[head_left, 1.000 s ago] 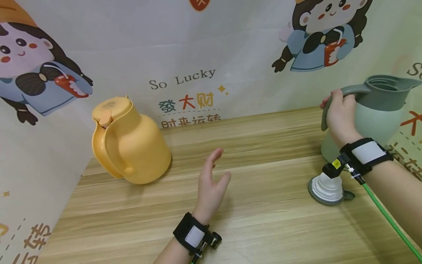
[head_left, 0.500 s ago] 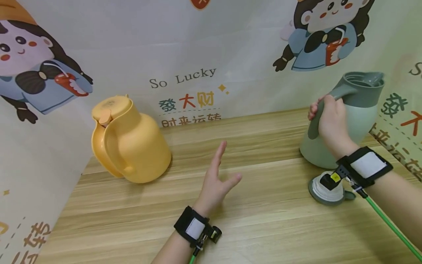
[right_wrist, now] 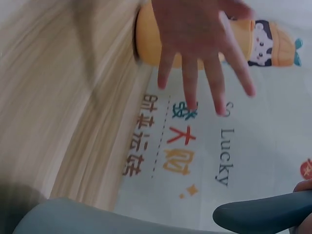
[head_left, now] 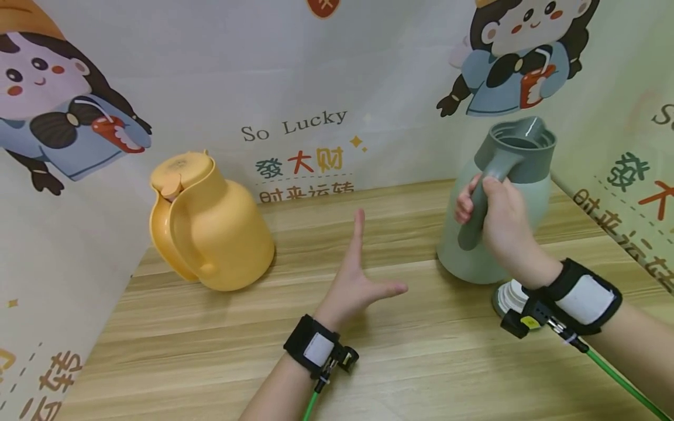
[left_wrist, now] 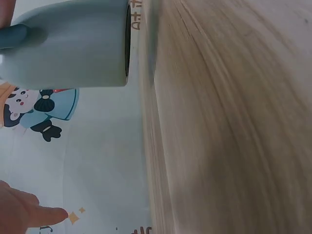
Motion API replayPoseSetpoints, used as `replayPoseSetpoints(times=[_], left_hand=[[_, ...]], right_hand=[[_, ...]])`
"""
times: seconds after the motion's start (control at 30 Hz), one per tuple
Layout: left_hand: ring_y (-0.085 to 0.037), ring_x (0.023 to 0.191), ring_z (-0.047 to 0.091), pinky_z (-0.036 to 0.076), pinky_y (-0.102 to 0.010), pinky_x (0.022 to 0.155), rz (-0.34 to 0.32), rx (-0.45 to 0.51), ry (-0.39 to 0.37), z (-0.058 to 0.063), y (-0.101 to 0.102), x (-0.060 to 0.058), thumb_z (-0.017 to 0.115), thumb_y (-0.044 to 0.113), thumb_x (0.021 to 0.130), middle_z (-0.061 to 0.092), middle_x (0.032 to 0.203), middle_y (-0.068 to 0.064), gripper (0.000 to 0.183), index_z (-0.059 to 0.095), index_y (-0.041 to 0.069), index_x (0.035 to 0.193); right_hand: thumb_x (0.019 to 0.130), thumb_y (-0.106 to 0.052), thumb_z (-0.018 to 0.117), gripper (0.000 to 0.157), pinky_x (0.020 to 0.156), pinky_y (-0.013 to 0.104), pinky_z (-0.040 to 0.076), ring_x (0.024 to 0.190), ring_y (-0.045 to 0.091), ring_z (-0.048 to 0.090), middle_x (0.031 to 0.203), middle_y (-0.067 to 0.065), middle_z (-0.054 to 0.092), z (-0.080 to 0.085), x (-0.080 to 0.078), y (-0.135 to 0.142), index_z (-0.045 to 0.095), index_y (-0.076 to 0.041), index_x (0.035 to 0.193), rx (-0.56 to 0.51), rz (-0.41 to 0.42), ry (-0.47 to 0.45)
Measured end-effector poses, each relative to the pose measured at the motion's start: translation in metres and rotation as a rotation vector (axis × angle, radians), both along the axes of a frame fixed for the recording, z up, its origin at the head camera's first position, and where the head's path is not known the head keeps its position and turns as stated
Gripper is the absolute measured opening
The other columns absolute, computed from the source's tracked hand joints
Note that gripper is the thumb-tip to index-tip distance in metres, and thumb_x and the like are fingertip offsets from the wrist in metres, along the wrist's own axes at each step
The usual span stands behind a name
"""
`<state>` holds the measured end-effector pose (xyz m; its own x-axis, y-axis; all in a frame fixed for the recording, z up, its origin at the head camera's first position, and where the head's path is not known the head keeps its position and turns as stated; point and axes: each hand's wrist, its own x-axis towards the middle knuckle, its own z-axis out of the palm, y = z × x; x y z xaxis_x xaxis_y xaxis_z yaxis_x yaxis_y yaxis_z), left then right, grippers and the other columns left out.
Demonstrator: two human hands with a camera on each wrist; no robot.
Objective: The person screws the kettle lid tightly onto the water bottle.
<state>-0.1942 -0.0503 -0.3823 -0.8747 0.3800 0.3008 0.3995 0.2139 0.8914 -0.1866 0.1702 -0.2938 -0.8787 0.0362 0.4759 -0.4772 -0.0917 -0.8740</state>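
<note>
My right hand (head_left: 506, 225) grips the grey-green handle (head_left: 476, 219) of a pale green thermos jug (head_left: 463, 263). The jug's mouth is uncovered, and its spout points away from me. In the left wrist view, a gap shows between the jug's base (left_wrist: 127, 48) and the wooden table. To the left of the jug, my left hand (head_left: 351, 287) hovers with straight fingers and thumb spread wide, holding nothing; its spread fingers also show in the right wrist view. Partly hidden behind my right wrist, a white ridged stopper with a grey rim (head_left: 511, 297) lies on the table.
A yellow thermos jug (head_left: 226, 234) with its lid on stands at the back left of the wooden table (head_left: 210, 351). Printed white sheets (head_left: 295, 70) rise behind and at both sides. A green cable (head_left: 621, 374) trails from my right wrist strap.
My right hand has brought the green jug leftward and toward me, turning its spout from the right to the back. My left hand has spread its thumb wider and shifted slightly right.
</note>
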Motion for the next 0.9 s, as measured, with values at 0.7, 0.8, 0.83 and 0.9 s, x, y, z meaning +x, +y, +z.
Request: replayPoseSetpoints(times=[0.7, 0.8, 0.83, 0.9], left_hand=[[-0.015, 0.133, -0.01, 0.008, -0.051, 0.105, -0.086, -0.11, 0.049, -0.014, 0.009, -0.002, 0.092, 0.028, 0.047, -0.024, 0.145, 0.01, 0.146, -0.021, 0.039, 0.138], [-0.017, 0.134, -0.01, 0.008, -0.05, 0.105, -0.124, -0.095, 0.038, -0.016, 0.007, -0.002, 0.092, 0.024, 0.047, -0.023, 0.146, 0.009, 0.147, -0.022, 0.038, 0.138], [-0.017, 0.134, -0.008, 0.008, -0.05, 0.106, -0.138, -0.083, 0.034, -0.017, 0.006, -0.002, 0.092, 0.024, 0.047, -0.022, 0.146, 0.008, 0.147, -0.022, 0.037, 0.138], [-0.019, 0.134, -0.004, 0.008, -0.049, 0.106, -0.17, -0.045, 0.031, -0.018, 0.004, -0.003, 0.09, 0.032, 0.048, -0.019, 0.147, 0.006, 0.144, -0.022, 0.036, 0.138]], right_hand=[[0.094, 0.0, 0.017, 0.024, 0.047, 0.031, 0.034, 0.052, 0.02, 0.037, 0.062, 0.007, 0.038, -0.008, 0.044, -0.039, 0.038, -0.001, 0.085, -0.106, 0.414, 0.122], [0.092, 0.0, 0.016, 0.025, 0.046, 0.032, 0.033, 0.052, 0.02, 0.037, 0.062, 0.007, 0.038, -0.01, 0.049, -0.042, 0.039, -0.003, 0.085, -0.097, 0.47, 0.122], [0.092, 0.0, 0.016, 0.025, 0.045, 0.033, 0.033, 0.052, 0.02, 0.037, 0.062, 0.007, 0.038, -0.01, 0.051, -0.044, 0.04, -0.004, 0.085, -0.096, 0.486, 0.116], [0.091, 0.0, 0.016, 0.026, 0.045, 0.033, 0.032, 0.051, 0.021, 0.037, 0.061, 0.007, 0.037, -0.011, 0.054, -0.046, 0.04, -0.005, 0.086, -0.094, 0.524, 0.114]])
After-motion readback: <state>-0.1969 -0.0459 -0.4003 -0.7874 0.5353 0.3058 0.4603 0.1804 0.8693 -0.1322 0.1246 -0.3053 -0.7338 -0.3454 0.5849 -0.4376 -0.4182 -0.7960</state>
